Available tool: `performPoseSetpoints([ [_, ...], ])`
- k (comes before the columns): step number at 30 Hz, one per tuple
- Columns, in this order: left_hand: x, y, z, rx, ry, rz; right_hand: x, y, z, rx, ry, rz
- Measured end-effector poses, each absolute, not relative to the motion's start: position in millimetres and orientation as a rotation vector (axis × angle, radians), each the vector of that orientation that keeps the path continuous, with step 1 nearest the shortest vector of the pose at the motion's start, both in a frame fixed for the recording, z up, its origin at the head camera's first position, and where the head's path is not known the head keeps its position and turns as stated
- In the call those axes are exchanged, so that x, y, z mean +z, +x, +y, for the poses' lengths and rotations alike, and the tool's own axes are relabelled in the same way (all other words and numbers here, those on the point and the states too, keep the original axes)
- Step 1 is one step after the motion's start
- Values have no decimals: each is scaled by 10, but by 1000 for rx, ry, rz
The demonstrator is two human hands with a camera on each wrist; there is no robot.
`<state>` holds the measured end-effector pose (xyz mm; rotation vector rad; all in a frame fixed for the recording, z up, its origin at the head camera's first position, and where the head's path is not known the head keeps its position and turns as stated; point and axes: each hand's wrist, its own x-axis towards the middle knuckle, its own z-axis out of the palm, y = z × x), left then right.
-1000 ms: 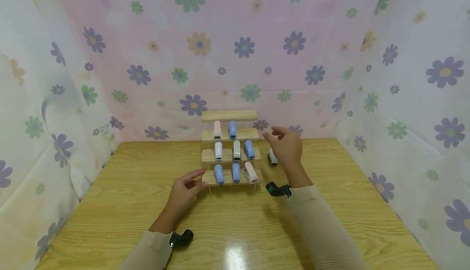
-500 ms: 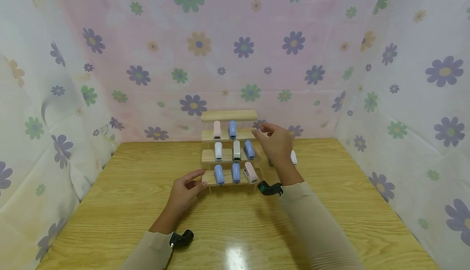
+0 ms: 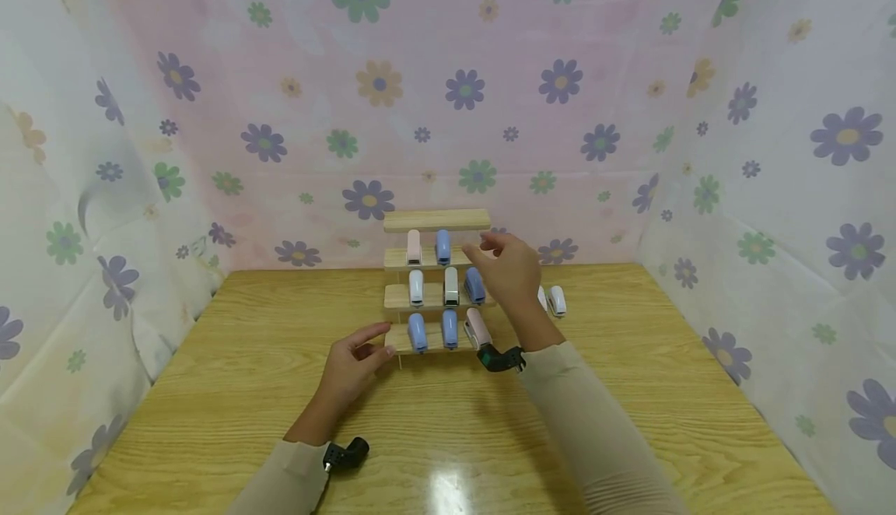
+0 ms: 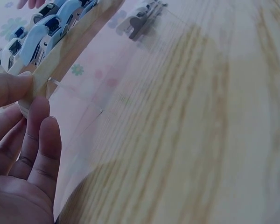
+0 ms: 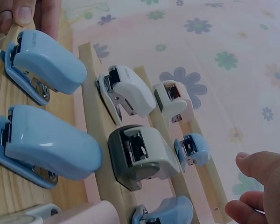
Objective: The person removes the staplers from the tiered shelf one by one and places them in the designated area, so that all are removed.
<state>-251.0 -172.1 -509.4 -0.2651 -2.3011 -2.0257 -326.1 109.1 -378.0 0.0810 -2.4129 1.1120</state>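
Observation:
My left hand (image 3: 353, 363) pinches the left end of the lowest tier of a wooden display rack (image 3: 430, 341); the left wrist view shows thumb and fingers on the board (image 4: 67, 51). My right hand (image 3: 509, 270) hovers by the right end of the second tier from the top, right of a blue mini stapler (image 3: 443, 246). In the right wrist view its thumb (image 5: 254, 163) and fingers are apart, with nothing seen between them. A pink stapler (image 3: 414, 246) stands on that same tier. Below are a white stapler (image 3: 416, 287), a grey-white one (image 3: 451, 287) and several more.
On the table (image 3: 280, 359), right of the rack and behind my right forearm, stands a white stapler (image 3: 556, 300), with another partly hidden beside it. Flowered cloth (image 3: 448, 110) walls the back and both sides. The top tier (image 3: 437, 221) bears no stapler.
My right hand has moved left, from beside the rack to the second tier's right end, uncovering white staplers on the table. The left hand has stayed on the lowest tier.

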Motion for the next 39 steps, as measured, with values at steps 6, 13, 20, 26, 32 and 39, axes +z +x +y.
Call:
performPoseSetpoints([
  [6,-5106,-2517,-1727,-2026,-272,-2300,-3742,-3243,1014,1124,93,-2450],
  [13,-5116,-2525,-1734,-2021,-251,-2303,-3744,-3260,879,1087,97,-2493],
  [20,-5100,-2516,-1728,-2019,-261,-2307,-3757,-3258,751,1009,101,-2509],
  [26,-5093,-2513,-1726,-2034,-257,-2311,-3747,-3257,683,950,111,-2554],
  [32,-5094,-2518,-1723,-2048,-249,-2312,-3764,-3281,644,914,115,-2602],
  [39,-5103,-2527,-1725,-2049,-238,-2317,-3785,-3288,610,917,97,-2603],
])
